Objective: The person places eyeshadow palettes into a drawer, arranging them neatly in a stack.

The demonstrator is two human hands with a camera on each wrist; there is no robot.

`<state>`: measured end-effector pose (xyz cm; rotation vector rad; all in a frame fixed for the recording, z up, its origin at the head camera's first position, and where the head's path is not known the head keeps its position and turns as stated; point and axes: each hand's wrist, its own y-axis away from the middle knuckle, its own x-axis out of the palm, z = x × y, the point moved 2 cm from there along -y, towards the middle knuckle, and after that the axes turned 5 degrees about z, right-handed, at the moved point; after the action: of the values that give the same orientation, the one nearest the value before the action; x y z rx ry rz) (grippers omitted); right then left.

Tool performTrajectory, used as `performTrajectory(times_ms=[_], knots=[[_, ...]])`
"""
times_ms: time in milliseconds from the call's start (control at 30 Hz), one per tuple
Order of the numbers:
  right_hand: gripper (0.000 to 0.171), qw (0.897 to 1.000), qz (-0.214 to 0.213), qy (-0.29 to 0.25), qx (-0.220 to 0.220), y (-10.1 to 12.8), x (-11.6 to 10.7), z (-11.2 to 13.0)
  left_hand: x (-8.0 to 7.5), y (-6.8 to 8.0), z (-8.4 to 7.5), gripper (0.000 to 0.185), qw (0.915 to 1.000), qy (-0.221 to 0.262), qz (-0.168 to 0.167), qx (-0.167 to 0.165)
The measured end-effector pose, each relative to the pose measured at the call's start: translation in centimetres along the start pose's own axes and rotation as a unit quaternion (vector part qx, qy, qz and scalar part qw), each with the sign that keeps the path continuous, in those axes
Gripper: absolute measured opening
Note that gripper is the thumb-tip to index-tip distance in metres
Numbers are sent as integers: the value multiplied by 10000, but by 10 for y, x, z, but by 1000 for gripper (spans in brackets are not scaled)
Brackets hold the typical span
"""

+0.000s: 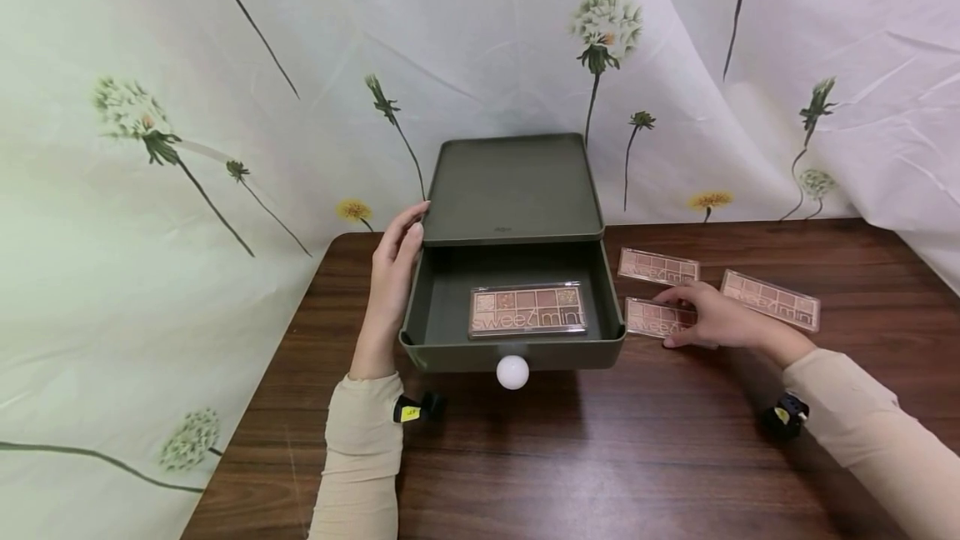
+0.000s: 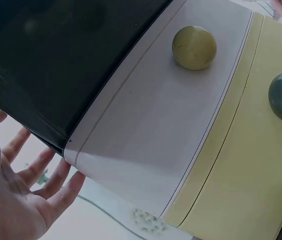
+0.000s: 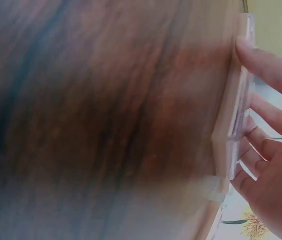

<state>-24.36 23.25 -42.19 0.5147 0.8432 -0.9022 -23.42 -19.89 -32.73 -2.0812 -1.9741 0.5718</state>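
wrist view alone shows right hand (image 3: pixel 273 150) pinching a palette (image 3: pixel 236 115) by its edges; left hand (image 1: pixel 393 277), fingers straight, rests against the box (image 1: pixel 513 190); palette's face is hidden.

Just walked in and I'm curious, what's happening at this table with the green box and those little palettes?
A person steadies a dark green plastic drawer box with the left hand, flat against its side. Its drawer is pulled open, with one pink eyeshadow palette inside. The right hand takes hold of another clear-lidded palette on the brown wooden table; two more palettes lie nearby.
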Motion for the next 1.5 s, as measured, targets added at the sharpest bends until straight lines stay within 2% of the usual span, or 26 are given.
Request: performTrajectory(times_ms=[200,533,767,900,1100,1267,1500], knots=[[60,10000,-50,-59,18,3,-4,4,0,1,-1,41,10000,24,-30,20],[63,9987,-361,103,-340,20,-26,27,1,-1,-2,40,9999,82,-50,79],[57,9950,-854,208,-484,36,-42,50,1,0,-2,41,9999,55,-52,71],[53,9913,-1133,59,-664,45,-50,63,1,0,-2,41,9999,46,-52,79],[53,9807,-1508,-131,-1240,53,-60,84,1,0,-1,41,9999,45,-59,130],[58,9652,-1759,-118,-1931,56,-66,102,1,-1,0,41,9999,54,-45,141],[58,9429,-1863,-291,-2744,53,-70,128,1,0,0,42,9999,46,-30,119]])
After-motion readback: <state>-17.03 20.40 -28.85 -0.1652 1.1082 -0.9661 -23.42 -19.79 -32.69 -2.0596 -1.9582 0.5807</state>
